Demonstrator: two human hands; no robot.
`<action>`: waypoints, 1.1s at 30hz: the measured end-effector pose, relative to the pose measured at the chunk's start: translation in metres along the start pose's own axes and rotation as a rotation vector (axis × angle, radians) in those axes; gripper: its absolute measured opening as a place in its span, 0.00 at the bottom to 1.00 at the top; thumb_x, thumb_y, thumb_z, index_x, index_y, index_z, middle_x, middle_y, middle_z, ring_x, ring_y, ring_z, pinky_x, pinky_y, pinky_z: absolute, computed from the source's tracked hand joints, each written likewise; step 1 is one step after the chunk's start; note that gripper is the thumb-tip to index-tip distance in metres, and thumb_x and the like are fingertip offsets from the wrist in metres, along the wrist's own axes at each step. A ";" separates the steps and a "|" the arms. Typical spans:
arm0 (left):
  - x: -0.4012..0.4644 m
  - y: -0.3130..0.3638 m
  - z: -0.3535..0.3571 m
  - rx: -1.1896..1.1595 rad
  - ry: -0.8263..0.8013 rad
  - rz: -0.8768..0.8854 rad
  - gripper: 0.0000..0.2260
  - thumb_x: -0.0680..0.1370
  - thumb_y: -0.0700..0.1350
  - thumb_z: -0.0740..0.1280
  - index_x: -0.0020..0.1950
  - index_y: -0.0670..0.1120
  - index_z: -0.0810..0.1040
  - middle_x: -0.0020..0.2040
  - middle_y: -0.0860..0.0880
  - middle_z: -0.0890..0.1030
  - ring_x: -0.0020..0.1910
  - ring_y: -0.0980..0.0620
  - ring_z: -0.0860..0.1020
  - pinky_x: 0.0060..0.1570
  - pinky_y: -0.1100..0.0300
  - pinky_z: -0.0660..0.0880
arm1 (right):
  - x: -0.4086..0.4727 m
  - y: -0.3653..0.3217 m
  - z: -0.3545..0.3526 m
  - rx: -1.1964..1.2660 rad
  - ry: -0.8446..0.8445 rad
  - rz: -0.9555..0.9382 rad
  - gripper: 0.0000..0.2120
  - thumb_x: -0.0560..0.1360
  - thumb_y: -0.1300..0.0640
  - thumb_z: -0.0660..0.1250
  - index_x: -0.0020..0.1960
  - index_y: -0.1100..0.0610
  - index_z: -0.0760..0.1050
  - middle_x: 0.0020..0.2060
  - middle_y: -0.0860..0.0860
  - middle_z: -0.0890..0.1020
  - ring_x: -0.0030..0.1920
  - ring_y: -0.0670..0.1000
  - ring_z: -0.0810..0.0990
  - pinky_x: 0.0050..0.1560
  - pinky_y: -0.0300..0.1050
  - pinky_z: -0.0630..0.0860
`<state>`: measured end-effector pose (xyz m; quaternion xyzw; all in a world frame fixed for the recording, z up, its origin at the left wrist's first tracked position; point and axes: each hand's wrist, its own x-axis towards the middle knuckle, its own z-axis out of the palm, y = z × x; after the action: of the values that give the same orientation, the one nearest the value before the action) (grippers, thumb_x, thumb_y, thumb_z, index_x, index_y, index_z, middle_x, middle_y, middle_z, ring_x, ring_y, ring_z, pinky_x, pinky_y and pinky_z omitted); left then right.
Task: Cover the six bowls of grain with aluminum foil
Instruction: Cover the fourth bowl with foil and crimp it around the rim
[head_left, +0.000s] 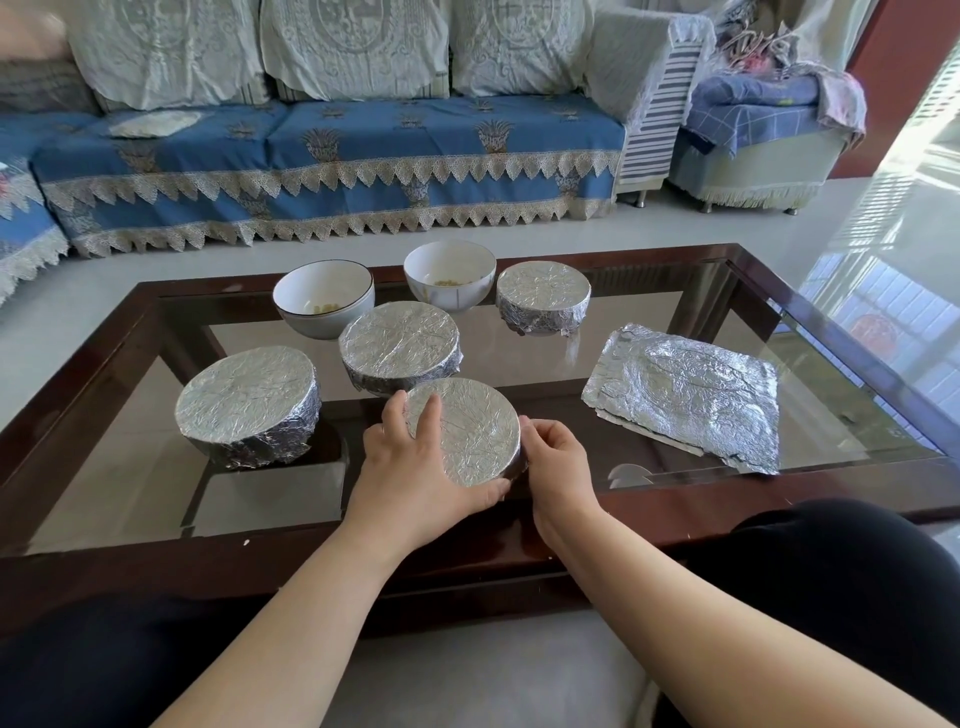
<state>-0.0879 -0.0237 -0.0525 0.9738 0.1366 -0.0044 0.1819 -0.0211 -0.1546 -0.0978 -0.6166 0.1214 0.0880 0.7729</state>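
Observation:
Several bowls stand on the glass coffee table (675, 322). The nearest bowl (470, 431) wears foil, and both hands hold it. My left hand (415, 462) curls round its left and near rim, with one finger lying on the foil top. My right hand (556, 462) grips its right side. Three more foil-covered bowls stand at the left (249, 400), the middle (397, 348) and the far right (543, 296). Two white bowls (324, 296) (449, 275) at the far edge are uncovered, with a little grain inside. Loose foil sheets (691, 389) lie flat to the right.
The table has a dark wooden frame (78, 374) round the glass. Beyond it, across pale floor, stands a sofa (332, 171) with a blue lace-trimmed cover. An armchair (753, 150) is at the back right. My knees are against the near edge.

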 end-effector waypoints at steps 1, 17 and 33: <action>0.000 0.000 0.000 -0.001 -0.001 0.000 0.56 0.64 0.76 0.67 0.81 0.52 0.46 0.78 0.49 0.41 0.76 0.42 0.50 0.73 0.49 0.59 | 0.001 0.000 -0.001 -0.015 -0.009 -0.015 0.05 0.78 0.57 0.68 0.45 0.58 0.77 0.37 0.54 0.80 0.37 0.51 0.76 0.42 0.50 0.74; 0.000 -0.001 0.000 0.022 0.009 0.008 0.56 0.63 0.77 0.65 0.81 0.50 0.46 0.78 0.47 0.43 0.75 0.40 0.52 0.74 0.50 0.57 | -0.017 0.017 -0.001 -0.032 0.024 0.040 0.10 0.80 0.53 0.65 0.49 0.59 0.78 0.44 0.60 0.85 0.43 0.55 0.81 0.53 0.57 0.79; -0.001 0.001 -0.002 0.028 0.006 0.003 0.55 0.64 0.76 0.65 0.81 0.50 0.46 0.78 0.46 0.43 0.75 0.40 0.52 0.73 0.49 0.58 | -0.025 0.012 -0.004 -0.381 0.081 -0.205 0.05 0.80 0.58 0.63 0.46 0.53 0.74 0.40 0.45 0.80 0.41 0.42 0.77 0.37 0.26 0.69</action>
<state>-0.0890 -0.0242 -0.0507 0.9764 0.1357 -0.0031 0.1679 -0.0485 -0.1556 -0.1022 -0.7638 0.0702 0.0052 0.6416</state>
